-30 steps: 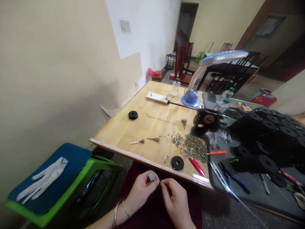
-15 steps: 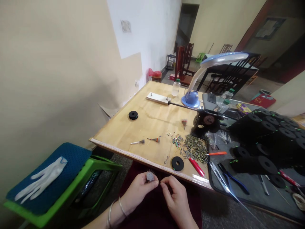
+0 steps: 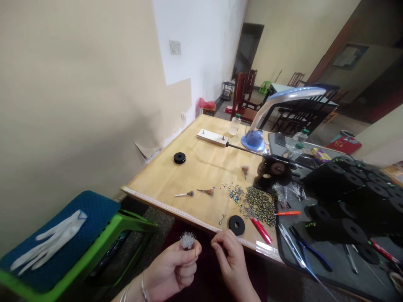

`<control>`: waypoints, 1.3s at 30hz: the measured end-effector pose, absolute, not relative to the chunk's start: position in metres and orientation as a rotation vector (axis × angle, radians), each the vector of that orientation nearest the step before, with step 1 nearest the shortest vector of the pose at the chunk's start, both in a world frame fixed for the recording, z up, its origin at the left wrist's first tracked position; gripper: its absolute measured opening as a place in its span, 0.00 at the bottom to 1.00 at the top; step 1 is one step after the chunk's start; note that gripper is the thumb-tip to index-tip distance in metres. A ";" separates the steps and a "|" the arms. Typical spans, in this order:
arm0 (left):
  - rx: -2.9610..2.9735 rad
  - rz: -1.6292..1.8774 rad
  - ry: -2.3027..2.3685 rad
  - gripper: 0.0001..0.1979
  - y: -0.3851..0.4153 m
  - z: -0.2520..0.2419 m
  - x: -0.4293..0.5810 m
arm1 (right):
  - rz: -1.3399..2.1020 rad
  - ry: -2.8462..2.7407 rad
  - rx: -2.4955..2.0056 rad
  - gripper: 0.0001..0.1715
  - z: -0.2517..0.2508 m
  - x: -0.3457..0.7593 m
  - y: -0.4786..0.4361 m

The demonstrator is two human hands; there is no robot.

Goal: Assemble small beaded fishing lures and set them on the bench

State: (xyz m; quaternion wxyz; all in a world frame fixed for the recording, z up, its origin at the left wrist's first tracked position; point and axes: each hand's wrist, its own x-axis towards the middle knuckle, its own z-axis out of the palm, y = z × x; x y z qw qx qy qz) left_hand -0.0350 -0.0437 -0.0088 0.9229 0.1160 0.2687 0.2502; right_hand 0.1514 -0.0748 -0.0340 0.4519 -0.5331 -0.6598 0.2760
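Left hand (image 3: 168,272) is clenched, its fingers curled into the palm and its thumb and forefinger pinching the base of a spiky tuft of silvery bristles (image 3: 188,240), which stands up above the fingertips, held just off the front edge of the wooden workbench (image 3: 201,176). Right hand (image 3: 231,260) is raised just beside it, well clear of the tuft, with its thumb and forefinger drawn together in a tight pinch; whether anything fine sits between those fingertips (image 3: 215,245) is too small to tell. Thin metal bangles (image 3: 143,289) circle the left wrist. Nearest the right hand on the bench lies a black rubber disc (image 3: 236,225), with a red-handled tool (image 3: 260,231) and a heap of striped beads (image 3: 258,205) just past it. Two small brushes (image 3: 184,193) (image 3: 206,191) lie further left, and a tape measure (image 3: 170,212) runs along the bench edge. To the left, a white glove (image 3: 50,243) lies on a blue-padded green stool (image 3: 94,226)
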 end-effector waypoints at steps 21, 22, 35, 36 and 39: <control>0.090 0.675 0.181 0.11 -0.037 0.019 -0.050 | 0.333 -1.735 -1.475 0.07 -0.043 0.156 -0.048; 0.091 0.678 0.180 0.11 -0.035 0.021 -0.050 | 0.312 -1.732 -1.492 0.08 -0.043 0.157 -0.047; 0.410 0.848 0.699 0.16 0.007 0.028 -0.058 | 0.162 -1.813 -1.620 0.09 -0.040 0.158 -0.034; 0.447 0.842 0.738 0.17 0.009 0.028 -0.059 | 0.181 -1.781 -1.605 0.09 -0.036 0.159 -0.034; 0.590 0.827 0.804 0.17 0.012 0.034 -0.056 | 0.285 -1.641 -1.530 0.07 -0.019 0.156 -0.037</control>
